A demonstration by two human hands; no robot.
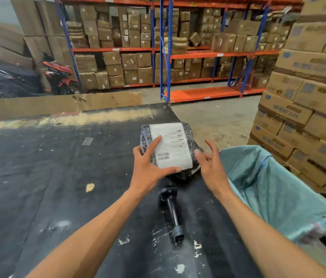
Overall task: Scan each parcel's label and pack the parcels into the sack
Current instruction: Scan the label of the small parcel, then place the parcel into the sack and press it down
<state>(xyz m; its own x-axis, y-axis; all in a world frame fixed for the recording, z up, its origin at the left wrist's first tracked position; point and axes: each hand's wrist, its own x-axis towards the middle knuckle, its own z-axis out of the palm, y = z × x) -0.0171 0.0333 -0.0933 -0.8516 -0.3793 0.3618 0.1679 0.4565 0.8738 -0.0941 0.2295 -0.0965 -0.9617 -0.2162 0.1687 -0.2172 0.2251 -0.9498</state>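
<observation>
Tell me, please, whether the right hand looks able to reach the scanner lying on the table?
Probably yes: the right hand is empty and open, and the scanner lies uncovered just below it.

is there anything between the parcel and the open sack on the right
Nothing visible blocks it. The parcel sits at the table's right edge, held by the left hand. Only the open right hand lies between it and the blue sack.

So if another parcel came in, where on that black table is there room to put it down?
The wide stretch of table left of the left hand is bare, back to the cardboard sheet. It is crowded at the right: the parcel, the scanner and the sack.
</observation>
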